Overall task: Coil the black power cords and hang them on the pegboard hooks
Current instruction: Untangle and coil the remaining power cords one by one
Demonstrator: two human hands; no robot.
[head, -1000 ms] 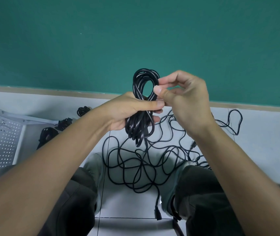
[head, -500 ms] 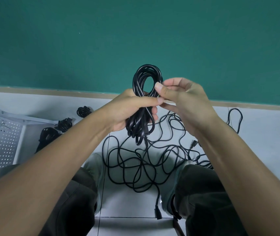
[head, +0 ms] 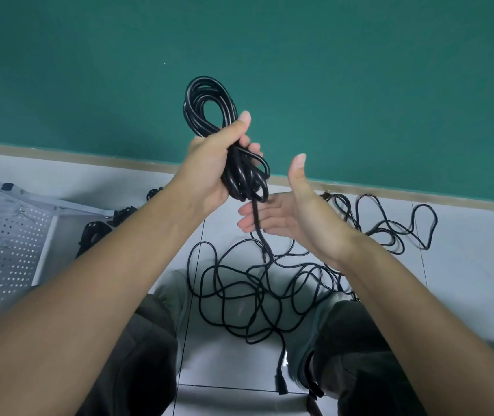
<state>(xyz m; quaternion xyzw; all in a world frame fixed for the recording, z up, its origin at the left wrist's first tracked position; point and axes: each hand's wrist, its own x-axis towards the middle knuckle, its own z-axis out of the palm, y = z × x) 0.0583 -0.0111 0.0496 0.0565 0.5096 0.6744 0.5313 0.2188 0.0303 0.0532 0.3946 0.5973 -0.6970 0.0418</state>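
Black coiled cord (head: 209, 106) is gripped by the left hand (head: 212, 166); right hand (head: 284, 211) spread flat, holding nothing.

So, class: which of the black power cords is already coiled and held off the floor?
The coiled cord gripped in the left hand; the others lie on the floor.
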